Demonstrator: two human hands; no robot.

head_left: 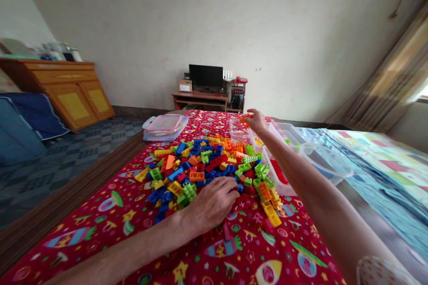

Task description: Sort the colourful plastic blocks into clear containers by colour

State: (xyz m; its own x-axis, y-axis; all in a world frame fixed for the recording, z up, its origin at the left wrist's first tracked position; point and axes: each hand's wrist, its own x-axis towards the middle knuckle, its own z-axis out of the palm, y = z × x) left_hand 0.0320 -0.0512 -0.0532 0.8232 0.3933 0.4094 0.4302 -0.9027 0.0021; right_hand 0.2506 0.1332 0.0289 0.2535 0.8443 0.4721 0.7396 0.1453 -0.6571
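Observation:
A heap of toy building bricks [196,176] in blue, yellow, orange, green and red lies on the red patterned cloth [147,236]. My left hand [214,200] rests at the near edge of the heap, back upward, fingers curled and pressed together. Whatever is under those fingers is hidden. Farther off, my right hand [257,121] is closed on orange toy bricks [246,118], held above the far clear plastic box [238,132]. Beneath my right forearm stands another clear box with red bricks [278,170] inside.
More clear tubs [327,160] stand on the right, beside a bed with a checked cover [377,151]. Stacked lids [165,127], one pink-rimmed, lie at the far left of the cloth. A desk with a monitor [206,76] and a wooden cabinet [72,91] stand by the wall.

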